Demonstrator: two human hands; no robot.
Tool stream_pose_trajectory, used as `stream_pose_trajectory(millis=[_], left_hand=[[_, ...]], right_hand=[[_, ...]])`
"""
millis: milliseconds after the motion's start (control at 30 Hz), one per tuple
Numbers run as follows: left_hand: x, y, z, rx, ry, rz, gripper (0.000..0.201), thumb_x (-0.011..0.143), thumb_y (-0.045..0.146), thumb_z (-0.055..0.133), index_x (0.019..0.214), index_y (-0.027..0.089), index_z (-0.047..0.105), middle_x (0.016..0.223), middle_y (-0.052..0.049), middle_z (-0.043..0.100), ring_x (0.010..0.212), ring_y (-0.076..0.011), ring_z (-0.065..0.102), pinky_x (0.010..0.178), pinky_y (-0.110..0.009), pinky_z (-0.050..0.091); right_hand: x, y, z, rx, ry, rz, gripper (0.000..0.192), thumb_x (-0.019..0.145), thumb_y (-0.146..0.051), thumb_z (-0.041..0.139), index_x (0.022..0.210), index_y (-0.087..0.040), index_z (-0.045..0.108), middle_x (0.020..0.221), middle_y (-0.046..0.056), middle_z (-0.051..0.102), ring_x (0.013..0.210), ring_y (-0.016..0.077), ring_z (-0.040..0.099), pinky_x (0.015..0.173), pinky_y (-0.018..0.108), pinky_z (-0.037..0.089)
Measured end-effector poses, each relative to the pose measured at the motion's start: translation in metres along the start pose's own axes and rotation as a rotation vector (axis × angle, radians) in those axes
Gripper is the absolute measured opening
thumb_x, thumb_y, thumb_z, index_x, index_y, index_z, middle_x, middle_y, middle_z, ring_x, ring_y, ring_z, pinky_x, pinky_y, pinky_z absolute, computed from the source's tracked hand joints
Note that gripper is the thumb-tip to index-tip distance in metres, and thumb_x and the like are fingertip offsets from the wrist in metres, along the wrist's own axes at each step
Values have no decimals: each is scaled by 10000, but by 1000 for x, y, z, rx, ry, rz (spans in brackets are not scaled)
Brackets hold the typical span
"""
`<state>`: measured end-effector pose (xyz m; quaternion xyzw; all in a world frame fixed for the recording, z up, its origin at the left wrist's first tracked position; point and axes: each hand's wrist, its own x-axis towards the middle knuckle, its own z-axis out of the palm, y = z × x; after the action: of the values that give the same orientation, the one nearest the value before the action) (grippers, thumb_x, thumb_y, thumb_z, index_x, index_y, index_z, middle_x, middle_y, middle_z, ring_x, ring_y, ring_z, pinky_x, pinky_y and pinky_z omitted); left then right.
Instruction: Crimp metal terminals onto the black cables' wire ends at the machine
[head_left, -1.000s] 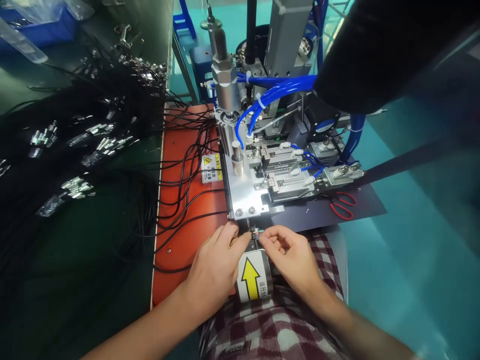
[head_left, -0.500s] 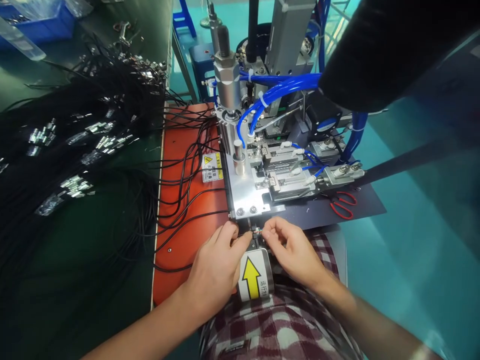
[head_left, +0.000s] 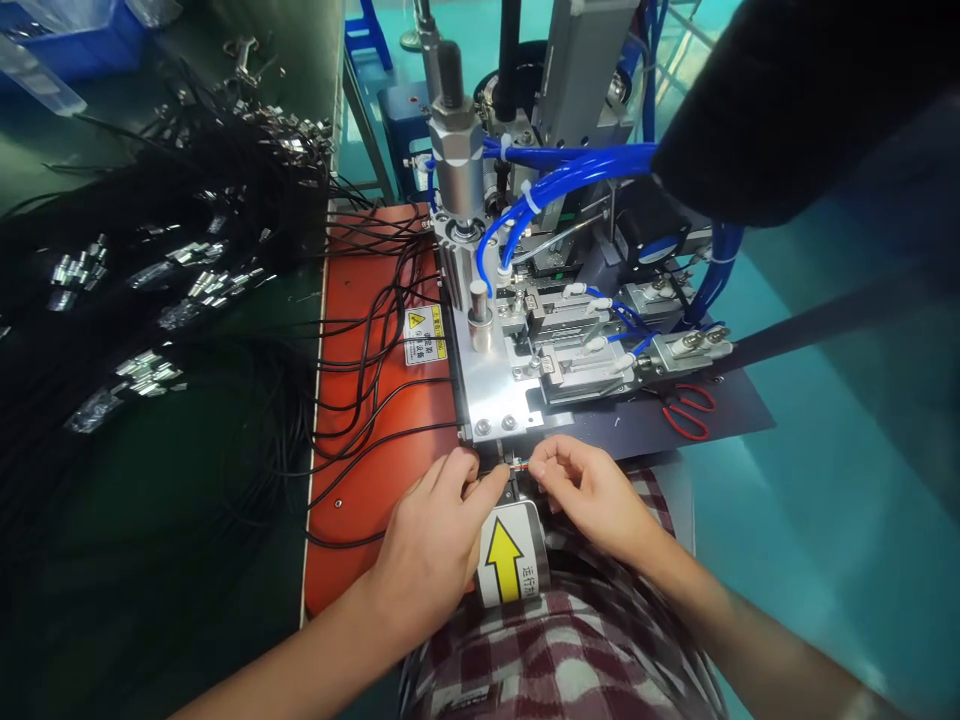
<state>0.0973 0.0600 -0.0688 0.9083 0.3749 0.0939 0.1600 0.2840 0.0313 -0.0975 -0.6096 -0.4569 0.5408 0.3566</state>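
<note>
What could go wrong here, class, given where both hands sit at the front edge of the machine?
1. Both hands, left hand and right hand, pinch a small wire end just below the metal plate; fingers could be caught if the machine cycles.
2. Loose black cables lie beside the left hand and might snag.

Factory workstation: pneumatic assembly machine [head_left: 540,330] beside heaped black cables [head_left: 150,260].

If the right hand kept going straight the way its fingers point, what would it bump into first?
The right hand points left, toward the small wire end pinched at its fingertips. Just past that it would probably meet the left hand, whose thumb comes right up to the same spot. Depth is hard to judge.
</note>
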Motion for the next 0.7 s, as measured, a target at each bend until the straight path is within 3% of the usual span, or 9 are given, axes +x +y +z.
stream_pose_trajectory(millis=[200,367,533,700], left_hand=[[0,-1,0,-21,24,25,360,823,64,418,1113,114,626,843,-88,517,718,-204,516,576,-303,485],[1,-2,0,-3,28,24,358,822,63,416,1102,120,633,839,-87,522,711,-200,518,574,-297,484],[2,-1,-1,13,17,15,356,838,77,405,1111,132,627,844,-83,519,722,-196,514,580,-288,479],[1,0,-1,12,16,16,339,844,92,407,1097,132,629,829,-77,511,712,-196,516,570,-292,478]], right_hand=[[3,-17,13,-8,143,16,196,815,-349,546,787,-162,601,540,-53,408,489,113,365,467,252,299],[5,-6,24,3,208,-27,158,824,-318,571,748,-179,571,521,-66,397,463,100,343,450,242,280],[-1,4,21,-73,218,-94,134,874,-299,526,794,-198,561,589,-41,471,502,111,389,489,250,313],[1,-2,16,119,145,34,171,848,-316,526,738,-187,552,602,-26,484,534,118,406,488,246,312]])
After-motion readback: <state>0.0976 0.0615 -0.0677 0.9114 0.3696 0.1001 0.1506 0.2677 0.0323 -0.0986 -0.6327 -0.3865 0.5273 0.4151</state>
